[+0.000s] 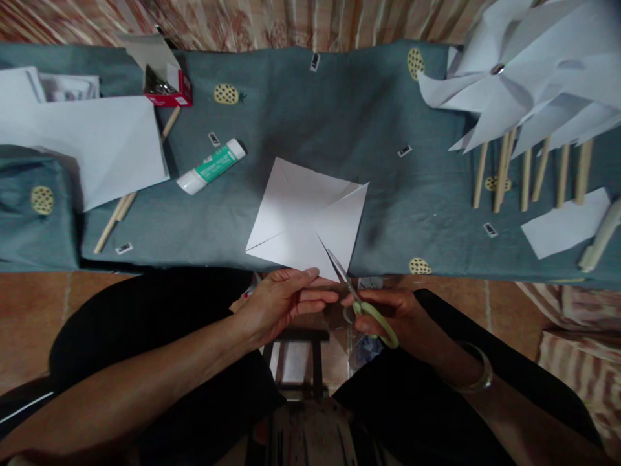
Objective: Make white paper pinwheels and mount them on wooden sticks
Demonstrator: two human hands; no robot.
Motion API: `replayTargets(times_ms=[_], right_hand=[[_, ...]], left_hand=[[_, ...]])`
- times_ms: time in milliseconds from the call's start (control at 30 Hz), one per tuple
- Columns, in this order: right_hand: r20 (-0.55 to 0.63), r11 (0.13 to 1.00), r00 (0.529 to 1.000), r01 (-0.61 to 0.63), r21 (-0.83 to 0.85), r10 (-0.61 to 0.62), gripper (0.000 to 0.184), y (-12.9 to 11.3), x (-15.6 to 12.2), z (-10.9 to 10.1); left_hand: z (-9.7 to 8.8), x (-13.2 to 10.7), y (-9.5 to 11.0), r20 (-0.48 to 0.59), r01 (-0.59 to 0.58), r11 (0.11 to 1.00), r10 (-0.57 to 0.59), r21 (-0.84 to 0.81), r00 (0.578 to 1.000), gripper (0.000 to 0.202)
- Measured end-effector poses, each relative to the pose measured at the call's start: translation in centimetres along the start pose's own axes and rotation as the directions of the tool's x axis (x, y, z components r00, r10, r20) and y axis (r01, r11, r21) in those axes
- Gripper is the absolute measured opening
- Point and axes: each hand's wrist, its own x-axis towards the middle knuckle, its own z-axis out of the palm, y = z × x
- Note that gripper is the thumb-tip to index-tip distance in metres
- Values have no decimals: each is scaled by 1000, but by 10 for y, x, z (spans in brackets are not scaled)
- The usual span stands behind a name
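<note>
My left hand (284, 299) pinches the near corner of a creased white paper square (305, 217) that juts out over the table's front edge. My right hand (388, 314) grips green-handled scissors (361, 304). Their blades are in the paper, cutting along a diagonal crease from the near corner. The square has other diagonal cuts, and one flap lifts at its right side.
A teal cloth (310, 116) covers the table. A glue stick (212, 166), wooden sticks (116, 217), white sheets (97, 142) and a small red box (167, 81) lie at the left. Finished white pinwheels on sticks (514, 84) and a paper scrap (565, 223) lie at the right.
</note>
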Motion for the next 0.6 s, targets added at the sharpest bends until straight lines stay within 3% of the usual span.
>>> replayTargets(times_ms=[333, 600], right_hand=[[28, 999, 999, -39, -29, 40, 35, -2, 2, -2], [-4, 1000, 1000, -5, -9, 5, 30, -3, 3, 0]], left_hand=[[-4, 3, -1, 42, -13, 1000, 12, 19, 999, 25], [-4, 1, -2, 44, -9, 1000, 8, 24, 999, 27]])
